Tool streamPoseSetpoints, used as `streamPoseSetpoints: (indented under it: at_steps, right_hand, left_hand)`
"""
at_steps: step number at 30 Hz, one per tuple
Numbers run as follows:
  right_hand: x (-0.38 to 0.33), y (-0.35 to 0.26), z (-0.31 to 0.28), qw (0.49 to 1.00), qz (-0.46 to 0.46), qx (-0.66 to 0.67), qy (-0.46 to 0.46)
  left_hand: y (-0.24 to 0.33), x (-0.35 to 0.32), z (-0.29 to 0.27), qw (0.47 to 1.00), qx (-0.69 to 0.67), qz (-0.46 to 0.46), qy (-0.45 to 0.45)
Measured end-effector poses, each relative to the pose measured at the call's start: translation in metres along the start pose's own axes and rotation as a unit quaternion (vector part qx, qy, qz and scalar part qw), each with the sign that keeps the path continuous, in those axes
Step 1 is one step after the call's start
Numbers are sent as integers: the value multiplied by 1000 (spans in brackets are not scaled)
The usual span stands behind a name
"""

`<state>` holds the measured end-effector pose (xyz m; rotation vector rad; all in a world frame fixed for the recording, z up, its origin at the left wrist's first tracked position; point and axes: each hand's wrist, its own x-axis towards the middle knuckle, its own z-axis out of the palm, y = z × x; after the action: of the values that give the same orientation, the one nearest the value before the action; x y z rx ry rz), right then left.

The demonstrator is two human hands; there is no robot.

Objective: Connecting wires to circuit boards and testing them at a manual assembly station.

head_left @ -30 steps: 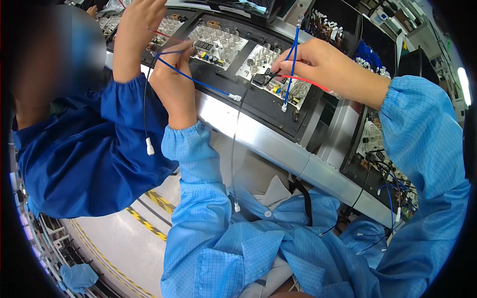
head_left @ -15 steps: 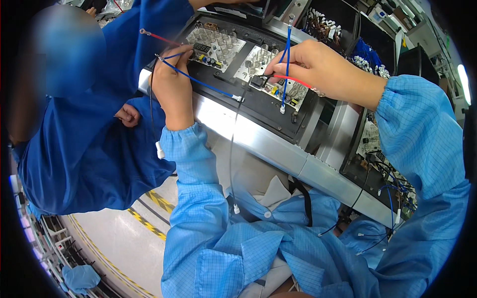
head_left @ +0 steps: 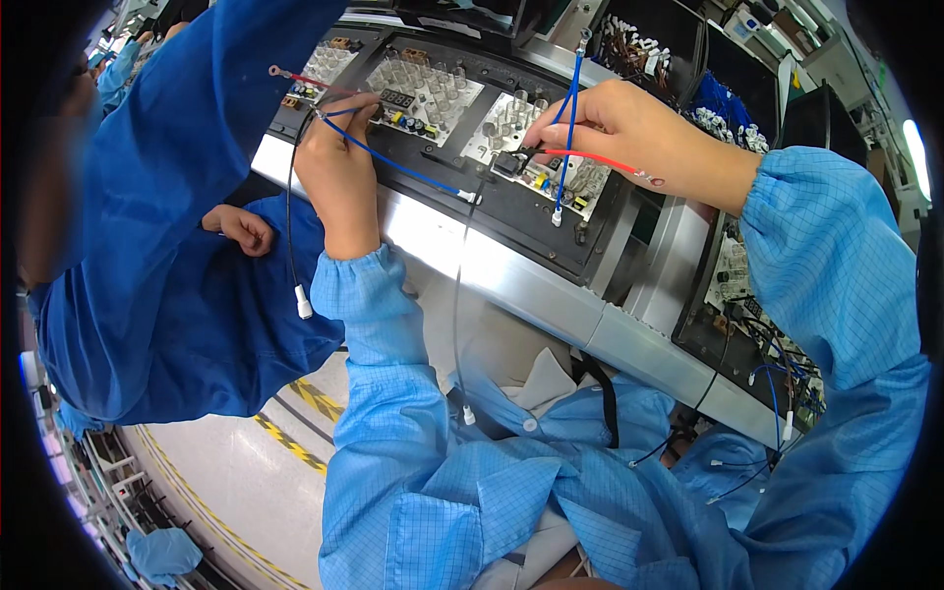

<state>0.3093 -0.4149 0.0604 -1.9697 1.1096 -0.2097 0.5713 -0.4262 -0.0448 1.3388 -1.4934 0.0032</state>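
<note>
My left hand (head_left: 339, 172) is closed in a pinch on a bunch of wires. A red wire (head_left: 305, 79) with a ring terminal, a blue wire (head_left: 393, 167) and a black wire (head_left: 290, 216) with a white connector stick out of it. My right hand (head_left: 629, 128) pinches another bunch over the right-hand circuit board (head_left: 482, 146), beside a black block-shaped component (head_left: 508, 163). From its fingers come a red wire (head_left: 595, 156) and a blue wire (head_left: 568, 118); its fingertips partly hide the black wire there. A thin dark wire (head_left: 460, 275) hangs over the front rail.
Another circuit board (head_left: 454, 110) with clear cylinders and a display lies left in the black fixture (head_left: 418, 167). A metal rail (head_left: 531, 285) runs along its front. A co-worker's blue sleeve (head_left: 187, 118) and hand (head_left: 246, 231) are at left. Bins of wires (head_left: 728, 103) stand back right.
The co-worker's head has left the upper left and the sleeve has shifted left, uncovering another board. My left hand has moved slightly left; the red wire at my right hand reaches further right.
</note>
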Motion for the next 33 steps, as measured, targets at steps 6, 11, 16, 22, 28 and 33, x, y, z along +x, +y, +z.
streamPoseSetpoints:
  at_steps: [6,11,16,22,28,33]
  right_hand:
    - [1,3,-1,1000,-7,4,8]
    - [5,1,-1,1000,-6,-10,9]
    - [7,2,1,997,-48,-67,6]
    - [5,8,2,995,-77,-65,19]
    - [4,3,-15,981,-32,-193,-10]
    - [5,23,-31,970,-113,-207,55]
  left_hand:
    - [-3,2,-1,1000,-2,1,-2]
    - [-9,4,2,1000,-19,-2,-7]
    - [-4,9,2,1000,0,21,-12]
    - [-3,8,4,999,8,30,-5]
    - [-4,9,5,999,9,48,-10]
    - [-6,11,7,998,9,54,-20]
